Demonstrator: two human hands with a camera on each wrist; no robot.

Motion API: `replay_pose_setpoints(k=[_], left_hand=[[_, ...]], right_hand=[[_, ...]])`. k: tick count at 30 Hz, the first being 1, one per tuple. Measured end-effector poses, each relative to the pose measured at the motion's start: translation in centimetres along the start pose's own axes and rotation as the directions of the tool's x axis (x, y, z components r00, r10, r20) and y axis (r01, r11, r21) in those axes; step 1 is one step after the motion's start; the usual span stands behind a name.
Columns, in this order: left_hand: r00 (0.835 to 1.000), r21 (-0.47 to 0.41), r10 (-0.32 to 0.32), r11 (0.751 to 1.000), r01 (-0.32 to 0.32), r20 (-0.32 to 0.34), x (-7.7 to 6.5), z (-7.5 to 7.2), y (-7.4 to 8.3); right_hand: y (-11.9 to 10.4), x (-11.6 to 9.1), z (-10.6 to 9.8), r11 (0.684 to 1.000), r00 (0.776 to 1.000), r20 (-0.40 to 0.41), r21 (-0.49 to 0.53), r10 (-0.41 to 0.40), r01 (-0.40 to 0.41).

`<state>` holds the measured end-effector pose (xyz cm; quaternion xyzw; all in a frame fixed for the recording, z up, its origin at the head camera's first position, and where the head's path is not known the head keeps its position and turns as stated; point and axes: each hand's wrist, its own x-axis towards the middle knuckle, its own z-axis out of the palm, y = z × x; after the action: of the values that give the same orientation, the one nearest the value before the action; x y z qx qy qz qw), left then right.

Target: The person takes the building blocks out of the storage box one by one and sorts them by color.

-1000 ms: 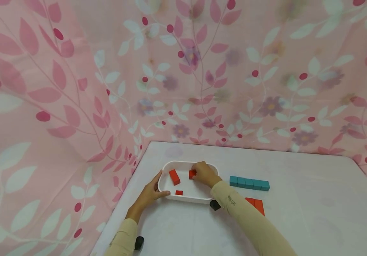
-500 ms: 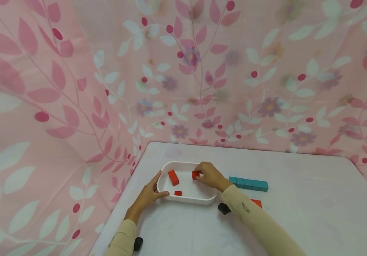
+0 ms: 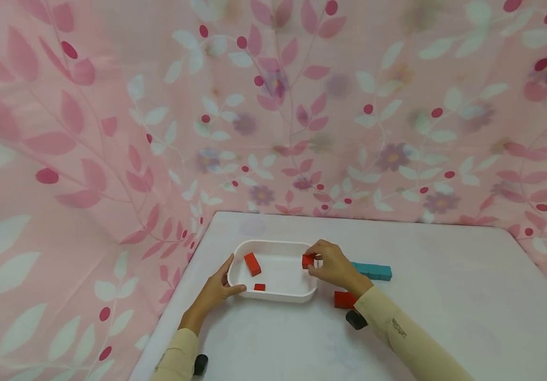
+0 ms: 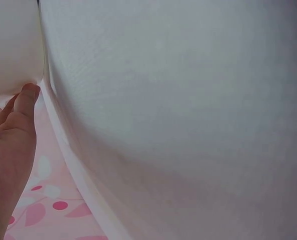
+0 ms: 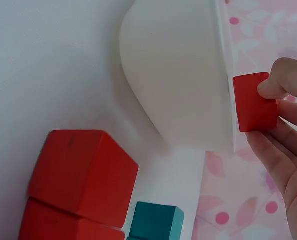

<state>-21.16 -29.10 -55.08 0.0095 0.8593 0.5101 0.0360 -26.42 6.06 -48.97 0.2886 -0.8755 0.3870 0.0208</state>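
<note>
A white tray (image 3: 280,272) with rounded corners stands toward the left of the table. My left hand (image 3: 213,291) holds its left end, the thumb across the front rim and the fingers along the outer wall. My right hand (image 3: 332,264) pinches a red block (image 5: 253,102) between thumb and fingertips, level with the tray's right rim. Inside the tray lie an oblong red block (image 3: 252,264) near the left and a small-looking red block (image 3: 259,287), partly hidden behind the front wall. In the left wrist view, fingertips (image 4: 28,92) touch the tray's wall.
Right of the tray, red blocks (image 3: 344,300) sit side by side, partly covered by the right forearm. Behind the right wrist runs a row of teal blocks (image 3: 373,271). Pink floral cloth (image 3: 278,132) hangs behind the white table (image 3: 435,296) and on its left.
My right hand has moved right with the red block, from inside the tray to its right rim. The left hand stays on the tray. The view has shifted slightly.
</note>
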Motion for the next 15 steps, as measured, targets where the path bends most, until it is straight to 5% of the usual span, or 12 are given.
replay_pose_setpoints(k=[6,15], left_hand=[[1.000,-0.004,0.001,1.000,-0.001,-0.001,0.0,-0.2,-0.1],[1.000,0.000,-0.010,1.000,0.010,-0.001,0.0,-0.1,0.1]], right_hand=[[0.1,-1.7,-1.3,1.000,0.997,-0.079,0.012,0.017,-0.016],[2.0,-5.6,-4.4,0.999,0.998,-0.052,-0.010,-0.047,0.046]])
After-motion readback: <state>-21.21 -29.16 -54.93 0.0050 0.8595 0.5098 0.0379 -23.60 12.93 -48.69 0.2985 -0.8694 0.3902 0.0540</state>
